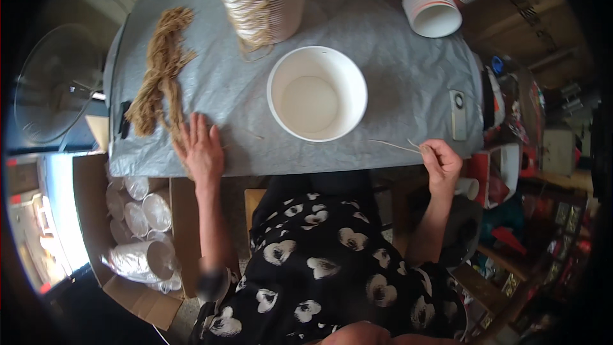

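Note:
My left hand [201,149] lies flat on the grey table cover [383,76], fingers spread, touching the near end of a bundle of tan twine strands [161,73]. My right hand [439,161] is at the table's near right edge, pinching a single thin strand of twine [394,145] that runs left over the cover. An empty white paper bowl [317,92] stands upright between the two hands, a little farther away.
A stack of white and orange bowls with twine on it [260,0] stands at the back, more stacked cups [429,1] at the back right. A small white device [458,114] lies at the right edge. A cardboard box of wrapped cups [142,236] sits lower left, a fan [54,86] at left.

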The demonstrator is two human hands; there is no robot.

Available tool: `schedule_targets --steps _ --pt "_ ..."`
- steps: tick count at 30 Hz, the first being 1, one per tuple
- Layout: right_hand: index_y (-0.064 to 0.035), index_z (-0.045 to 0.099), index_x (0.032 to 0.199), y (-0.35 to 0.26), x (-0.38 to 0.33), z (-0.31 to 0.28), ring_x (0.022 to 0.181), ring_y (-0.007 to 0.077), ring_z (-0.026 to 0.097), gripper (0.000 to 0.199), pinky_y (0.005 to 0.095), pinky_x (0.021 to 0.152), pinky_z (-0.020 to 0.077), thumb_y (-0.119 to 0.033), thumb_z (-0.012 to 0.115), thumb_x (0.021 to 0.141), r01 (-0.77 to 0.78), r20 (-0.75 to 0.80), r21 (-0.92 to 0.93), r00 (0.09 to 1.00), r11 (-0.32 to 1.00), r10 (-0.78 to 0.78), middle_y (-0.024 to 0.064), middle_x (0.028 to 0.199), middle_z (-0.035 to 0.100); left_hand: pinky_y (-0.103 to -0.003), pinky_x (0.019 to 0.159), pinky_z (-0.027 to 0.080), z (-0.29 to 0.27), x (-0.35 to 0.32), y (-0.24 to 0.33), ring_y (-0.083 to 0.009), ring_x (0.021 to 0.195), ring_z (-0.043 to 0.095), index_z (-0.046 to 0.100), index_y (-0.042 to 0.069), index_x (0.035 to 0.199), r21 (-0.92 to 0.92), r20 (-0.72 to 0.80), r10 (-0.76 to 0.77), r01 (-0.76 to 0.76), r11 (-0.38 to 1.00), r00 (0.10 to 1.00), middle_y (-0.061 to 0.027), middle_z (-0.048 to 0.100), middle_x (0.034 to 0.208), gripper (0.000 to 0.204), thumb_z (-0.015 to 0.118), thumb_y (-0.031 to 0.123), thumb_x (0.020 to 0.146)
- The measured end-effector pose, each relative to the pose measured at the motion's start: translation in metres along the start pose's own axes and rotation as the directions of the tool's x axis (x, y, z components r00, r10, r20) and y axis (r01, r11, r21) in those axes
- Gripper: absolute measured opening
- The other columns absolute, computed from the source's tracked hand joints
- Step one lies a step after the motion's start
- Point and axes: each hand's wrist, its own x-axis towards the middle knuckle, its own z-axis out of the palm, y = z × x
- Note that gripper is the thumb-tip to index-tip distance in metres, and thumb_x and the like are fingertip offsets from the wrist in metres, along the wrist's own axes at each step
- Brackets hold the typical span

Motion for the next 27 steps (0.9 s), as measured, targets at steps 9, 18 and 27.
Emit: schedule_targets --steps 9,18,27 --pt "0.0015 0.069 0.096 -0.042 -0.002 0.069 0.059 0.0026 0.046 0.004 0.0211 0.053 0.0358 0.001 0.071 0.093 0.292 0.213 -0.036 0.937 0.956 -0.278 -0.0028 0.07 0.059 -0.03 0.082 0.058 -0.105 -0.057 0.113 -0.0149 0.091 0.073 0.073 0.001 0.113 -0.941 0.223 0.354 0.105 0.321 0.909 -0.0108 0.077 0.102 0.02 0.071 0.002 0.094" --pt "0.001 0.067 0.097 -0.047 -0.009 0.092 0.059 0.0062 0.051 0.007 0.0232 0.054 0.0414 0.001 0.071 0.091 0.291 0.346 0.018 0.896 0.957 -0.279 0.0026 0.074 0.064 -0.028 0.073 0.061 -0.112 -0.055 0.169 -0.0137 0.086 0.074 0.073 0.006 0.118 -0.99 0.116 0.482 0.062 0.127 0.868 -0.0065 0.076 0.1 0.034 0.08 0.002 0.085" --pt "-0.0004 0.069 0.101 -0.039 -0.009 0.1 0.059 0.0054 0.049 0.012 0.0232 0.054 0.0404 0.002 0.073 0.089 0.273 0.365 0.073 0.888 0.959 -0.281 0.0008 0.072 0.061 -0.03 0.07 0.059 -0.102 -0.049 0.158 -0.0161 0.08 0.074 0.077 0.003 0.095 -0.972 0.104 0.489 -0.016 0.235 0.866 -0.0069 0.076 0.091 0.009 0.079 0.004 0.087"
